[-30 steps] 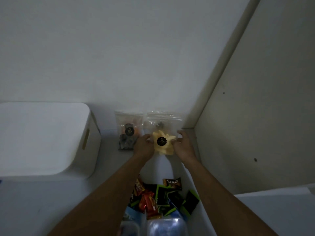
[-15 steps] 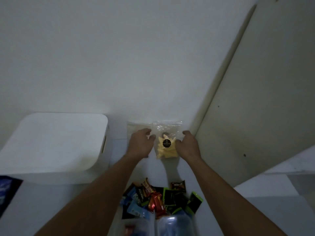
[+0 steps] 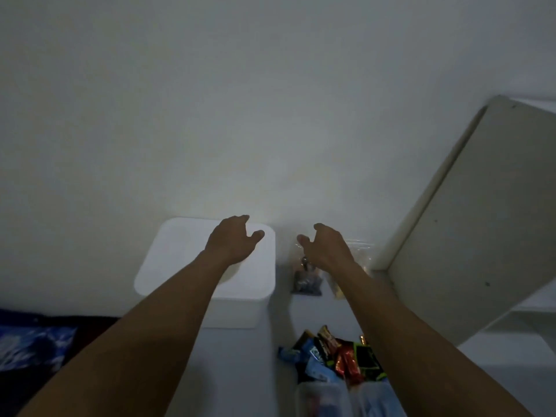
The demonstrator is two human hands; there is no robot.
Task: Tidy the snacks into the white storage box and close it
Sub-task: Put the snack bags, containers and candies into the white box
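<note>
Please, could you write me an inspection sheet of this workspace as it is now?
Surface: white shelf, dimly lit.
Job's things: white storage box, closed; two clear snack bags beside it, against the wall; pile of wrapped snacks nearer the person.
Clutter: blurred clear containers at the bottom edge; dark blue cloth at left.
Grippers: left hand empty, above the box; right hand empty, above the bags.
Cables: nothing seen.
Surroundings: white wall; pale panel at right.
</note>
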